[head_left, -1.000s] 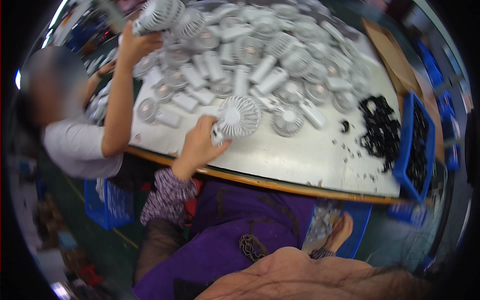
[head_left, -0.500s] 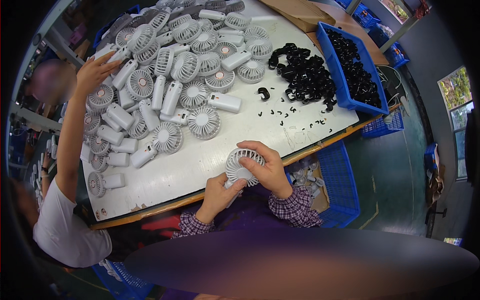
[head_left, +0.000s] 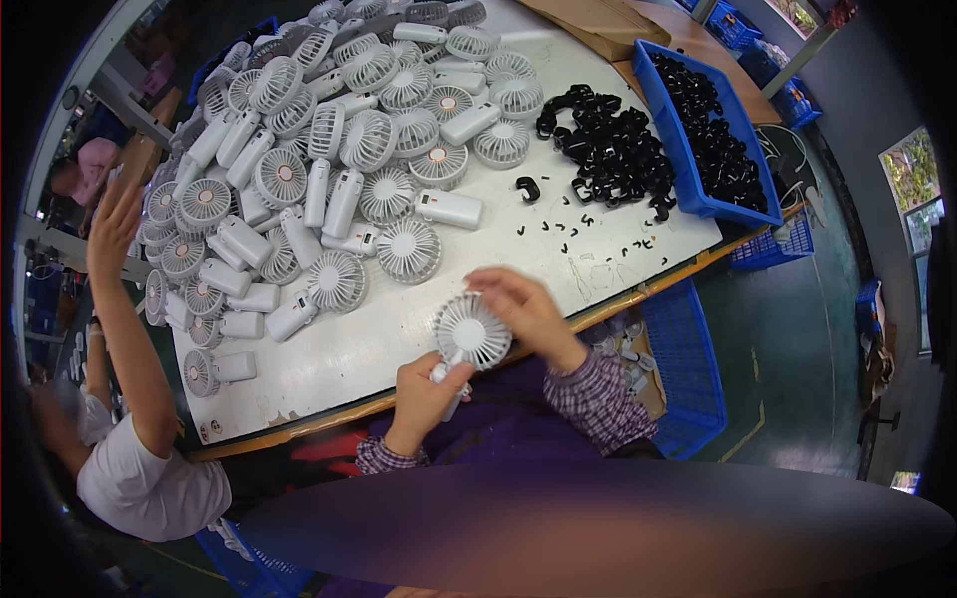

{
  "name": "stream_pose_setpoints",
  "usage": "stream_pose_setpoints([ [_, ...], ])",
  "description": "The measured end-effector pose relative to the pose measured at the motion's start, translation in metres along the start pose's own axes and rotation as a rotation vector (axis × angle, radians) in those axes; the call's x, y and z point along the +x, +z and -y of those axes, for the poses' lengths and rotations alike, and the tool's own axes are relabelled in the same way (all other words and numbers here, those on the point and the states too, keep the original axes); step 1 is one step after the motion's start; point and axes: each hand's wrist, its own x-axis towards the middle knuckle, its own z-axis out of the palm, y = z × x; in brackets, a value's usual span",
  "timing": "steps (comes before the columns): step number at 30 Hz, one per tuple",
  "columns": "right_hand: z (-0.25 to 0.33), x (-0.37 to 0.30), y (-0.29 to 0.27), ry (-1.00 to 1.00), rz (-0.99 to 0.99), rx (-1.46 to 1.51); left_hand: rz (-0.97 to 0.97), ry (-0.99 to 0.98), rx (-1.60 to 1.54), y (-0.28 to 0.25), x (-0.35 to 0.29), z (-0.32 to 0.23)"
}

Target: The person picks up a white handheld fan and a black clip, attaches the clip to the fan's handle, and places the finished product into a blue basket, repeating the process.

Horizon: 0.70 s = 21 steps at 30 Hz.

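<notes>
Over the table's near edge, my left hand (head_left: 423,399) is closed round the handle of a white handheld fan (head_left: 473,333), its round slatted head tilted up. My right hand (head_left: 530,311) is beside the fan head's upper right rim, fingers stretched out and somewhat blurred. Whether those fingertips touch the rim I cannot tell. A big heap of similar white fans (head_left: 409,249) covers the left and far part of the white table (head_left: 339,384). Right of the heap lies a pile of black curved clips (head_left: 613,149), with a single black clip (head_left: 527,189) apart from it.
A blue tray (head_left: 688,189) of black parts stands at the table's right edge. Below is a blue basket (head_left: 688,369) holding white parts. Small black scraps (head_left: 561,231) litter the tabletop. At left, a co-worker's arm (head_left: 135,329) reaches beside the heap. Cardboard (head_left: 583,25) lies at the back.
My right hand has let go of the fan head and moved slightly right, its fingers straightening. My left hand still holds the handle. The co-worker's hand has moved left, off the heap.
</notes>
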Motion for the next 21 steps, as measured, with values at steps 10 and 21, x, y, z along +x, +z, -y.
stream_pose_setpoints([
  [10,-0.021,0.095,-0.114,-0.493,-0.270,-1.179,0.070,0.224,-0.604,-0.036,0.020,-0.008],
  [21,-0.016,-0.005,0.030,0.127,0.132,0.896,-0.037,0.379,-0.300,-0.013,0.052,-0.007],
])
